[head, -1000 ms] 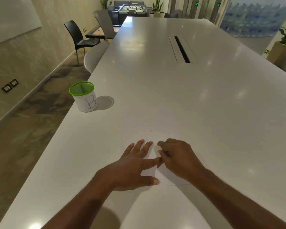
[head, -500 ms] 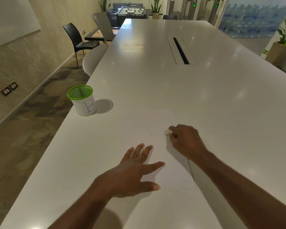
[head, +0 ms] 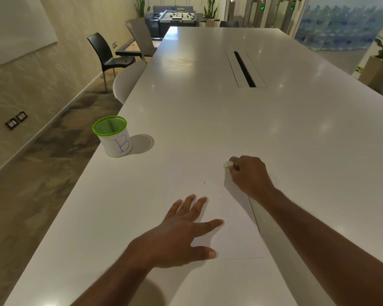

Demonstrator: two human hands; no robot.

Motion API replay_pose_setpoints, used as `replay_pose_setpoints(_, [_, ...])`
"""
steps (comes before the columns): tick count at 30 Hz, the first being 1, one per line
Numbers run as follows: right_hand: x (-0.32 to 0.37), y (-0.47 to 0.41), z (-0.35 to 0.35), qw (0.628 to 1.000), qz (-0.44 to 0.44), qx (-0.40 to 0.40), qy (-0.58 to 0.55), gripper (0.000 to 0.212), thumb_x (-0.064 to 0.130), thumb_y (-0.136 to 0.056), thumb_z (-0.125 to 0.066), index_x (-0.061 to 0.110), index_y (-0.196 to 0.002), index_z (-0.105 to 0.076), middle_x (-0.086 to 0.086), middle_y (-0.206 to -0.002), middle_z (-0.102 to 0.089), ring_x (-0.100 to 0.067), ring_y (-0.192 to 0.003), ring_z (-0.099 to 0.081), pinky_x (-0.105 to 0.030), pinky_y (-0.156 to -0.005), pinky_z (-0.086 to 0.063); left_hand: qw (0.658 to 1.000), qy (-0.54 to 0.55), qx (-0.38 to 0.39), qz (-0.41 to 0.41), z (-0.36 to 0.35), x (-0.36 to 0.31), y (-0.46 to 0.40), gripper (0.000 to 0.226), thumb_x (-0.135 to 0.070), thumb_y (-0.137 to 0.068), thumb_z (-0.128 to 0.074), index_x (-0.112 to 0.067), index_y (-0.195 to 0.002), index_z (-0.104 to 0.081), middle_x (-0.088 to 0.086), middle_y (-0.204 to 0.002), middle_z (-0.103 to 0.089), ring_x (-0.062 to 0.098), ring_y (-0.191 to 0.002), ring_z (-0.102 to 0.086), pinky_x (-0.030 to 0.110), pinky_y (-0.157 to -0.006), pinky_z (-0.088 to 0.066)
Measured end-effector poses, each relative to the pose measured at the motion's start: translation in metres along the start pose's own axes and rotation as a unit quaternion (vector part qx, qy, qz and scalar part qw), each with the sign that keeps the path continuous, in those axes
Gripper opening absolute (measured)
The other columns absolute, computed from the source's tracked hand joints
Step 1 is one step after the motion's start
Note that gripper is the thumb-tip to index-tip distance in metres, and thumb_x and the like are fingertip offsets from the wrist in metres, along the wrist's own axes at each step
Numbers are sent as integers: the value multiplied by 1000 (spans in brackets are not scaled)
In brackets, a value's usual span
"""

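**Eraser pinched over the far side of the sheet**

The right hand [head: 250, 173] has its fingers curled into a tight grip on a small white eraser [head: 227, 164]. Only the eraser's pale tip pokes out, pointing left and away from the person. It is too small to tell its long axis.

The grip sits low over the far right part of a sheet of paper [head: 237, 239], probably so the eraser can be rubbed against the page. A tiny dark mark [head: 204, 183] lies nearer the person and to the left, apart from the eraser.

The left hand [head: 181, 230] lies flat with its fingers spread on the near left of the sheet and grasps nothing. It likely pins the paper so it cannot slide.

The sheet's long axis runs away from the person along the white counter [head: 208, 96]. A green-rimmed mesh cup [head: 113, 138] marked "B" stands well apart near the left edge.
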State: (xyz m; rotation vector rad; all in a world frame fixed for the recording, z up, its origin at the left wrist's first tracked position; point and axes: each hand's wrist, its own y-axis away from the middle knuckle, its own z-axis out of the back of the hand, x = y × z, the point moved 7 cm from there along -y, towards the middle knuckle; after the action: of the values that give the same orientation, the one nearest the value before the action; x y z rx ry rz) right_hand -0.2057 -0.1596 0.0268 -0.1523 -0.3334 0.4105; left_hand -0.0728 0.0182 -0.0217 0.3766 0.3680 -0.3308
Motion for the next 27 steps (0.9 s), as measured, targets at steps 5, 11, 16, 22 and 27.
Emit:
replay_pose_setpoints(5, [18,59,16,997,-10,43,-62,15,22,-91,-56,21,-81,-67,3,-66,-64,-7,-57,-57,-13,-52,-38,1000,-9,1,3,1,0,1,74,-73,-90,-43,-60,-149,-1,-12,-158,33,6,-138,43,38,-116,22])
replay_pose_setpoints(11, [44,140,13,991,57,93,-77,16,25,-89,-57,22,-73,-59,9,-62,-52,-8,-56,-51,-20,-53,-41,999,-26,0,25,3,2,2,99,-73,-90,-44,-29,-156,17,-17,-158,32,2,-140,39,31,-117,20])
replay_pose_setpoints(16, [2,126,20,996,2,29,-79,10,26,-88,-60,29,-78,-63,13,-58,-45,-4,-54,-45,-8,-52,-29,999,-38,2,16,2,1,1,101,-76,-89,-41,-26,-157,16,-16,-159,31,4,-142,37,34,-121,16])
replay_pose_setpoints(22, [44,155,13,993,73,50,-77,11,23,-87,-55,21,-77,-60,8,-63,-51,-8,-57,-50,-27,-56,-43,999,-47,2,16,-1,4,-1,102,-77,-88,-40,-26,-157,15,-15,-159,31,6,-142,36,34,-120,16])
replay_pose_setpoints(27, [22,146,15,996,56,46,-58,8,24,-86,-59,25,-79,-63,9,-61,-47,-6,-56,-47,-23,-54,-39,999,-44,4,13,-3,7,-3,104,-80,-85,-38,-26,-156,15,-16,-158,32,5,-142,36,37,-122,13])
